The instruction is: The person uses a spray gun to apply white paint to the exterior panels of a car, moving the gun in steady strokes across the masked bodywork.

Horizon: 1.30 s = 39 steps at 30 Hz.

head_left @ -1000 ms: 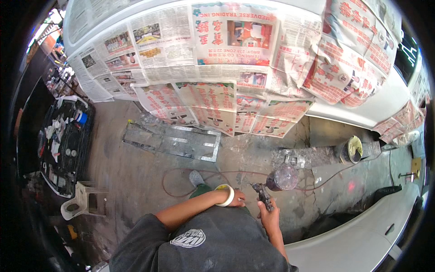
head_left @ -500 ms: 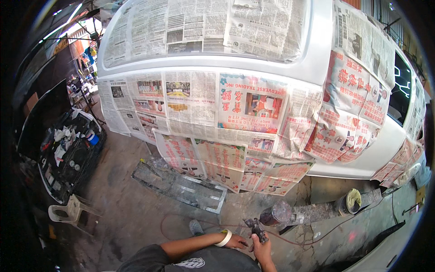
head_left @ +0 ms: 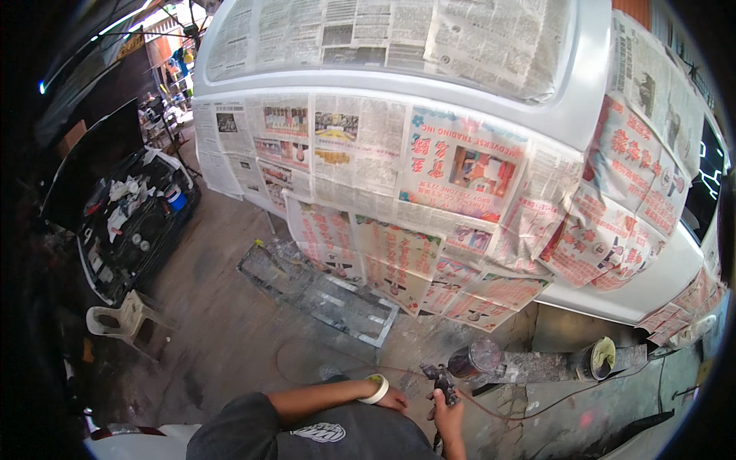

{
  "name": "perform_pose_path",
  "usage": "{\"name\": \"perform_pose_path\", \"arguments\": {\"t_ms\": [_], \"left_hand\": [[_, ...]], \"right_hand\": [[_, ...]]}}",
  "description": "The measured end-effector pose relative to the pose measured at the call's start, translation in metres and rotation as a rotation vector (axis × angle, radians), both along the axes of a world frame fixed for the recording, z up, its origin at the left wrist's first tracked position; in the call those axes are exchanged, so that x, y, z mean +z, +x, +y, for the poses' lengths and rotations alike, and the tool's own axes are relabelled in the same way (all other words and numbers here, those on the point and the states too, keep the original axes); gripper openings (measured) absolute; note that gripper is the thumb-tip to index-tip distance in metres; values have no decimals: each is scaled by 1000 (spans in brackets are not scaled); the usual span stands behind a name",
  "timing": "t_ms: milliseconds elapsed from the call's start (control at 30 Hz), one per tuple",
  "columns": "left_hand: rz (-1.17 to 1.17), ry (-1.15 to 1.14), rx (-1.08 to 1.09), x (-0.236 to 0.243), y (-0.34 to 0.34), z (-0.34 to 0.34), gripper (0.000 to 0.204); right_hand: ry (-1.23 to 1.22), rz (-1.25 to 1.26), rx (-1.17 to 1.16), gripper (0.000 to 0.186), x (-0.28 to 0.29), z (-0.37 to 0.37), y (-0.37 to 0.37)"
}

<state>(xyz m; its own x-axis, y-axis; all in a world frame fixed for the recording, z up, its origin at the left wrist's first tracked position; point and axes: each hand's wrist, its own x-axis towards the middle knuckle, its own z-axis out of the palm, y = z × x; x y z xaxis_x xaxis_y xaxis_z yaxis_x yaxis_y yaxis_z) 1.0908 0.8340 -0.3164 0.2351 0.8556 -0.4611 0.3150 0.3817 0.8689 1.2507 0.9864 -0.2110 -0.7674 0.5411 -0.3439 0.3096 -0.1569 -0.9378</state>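
Observation:
My right hand [head_left: 449, 416] is wrapped round the handle of a dark spray gun [head_left: 441, 382] in front of my body. From the gun's area a reddish hose [head_left: 529, 418] runs over the floor. My left hand [head_left: 394, 399] rests against my dark shirt, a short way left of the gun and apart from it; its fingers are too small and tucked to make out. A roll of masking tape [head_left: 376, 389] sits round my left wrist like a bracelet. Ahead stands a white vehicle [head_left: 586, 73], its side and windows covered with taped newspaper sheets [head_left: 360, 169].
A paint-stained bench [head_left: 537, 369] holds a dark can [head_left: 475, 359] and a lined bucket [head_left: 596, 360]. A low metal step platform [head_left: 322, 295] lies by the vehicle. At left are a plastic chair [head_left: 126, 320] and a black car part [head_left: 130, 253] piled with supplies.
My left hand has drawn back leftward from the spray gun. My right hand still grips the gun. The view has shifted, so the vehicle appears farther right.

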Motion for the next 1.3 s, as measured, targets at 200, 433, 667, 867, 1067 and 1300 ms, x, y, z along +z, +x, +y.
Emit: {"name": "perform_pose_path", "arguments": {"t_ms": [200,433,667,867,1067,1300], "left_hand": [[-3,-303,-15,40,-29,-29,59],[-105,-217,-114,-76,-52,-85,57],[313,-471,42,-182,-110,-209,65],[364,-754,-196,-181,-184,-303,87],[355,-707,-332,-213,-241,-369,94],[354,-483,-437,-233,-256,-368,64]], "right_hand": [[2,-50,16,28,-15,-9,-9],[22,-168,31,30,7,-51,-48],[109,-239,-139,32,-18,-136,-97],[112,-303,-330,34,-48,-245,-132],[43,-338,-335,54,-31,-340,-147],[55,-315,-272,41,-24,-379,-155]]}}
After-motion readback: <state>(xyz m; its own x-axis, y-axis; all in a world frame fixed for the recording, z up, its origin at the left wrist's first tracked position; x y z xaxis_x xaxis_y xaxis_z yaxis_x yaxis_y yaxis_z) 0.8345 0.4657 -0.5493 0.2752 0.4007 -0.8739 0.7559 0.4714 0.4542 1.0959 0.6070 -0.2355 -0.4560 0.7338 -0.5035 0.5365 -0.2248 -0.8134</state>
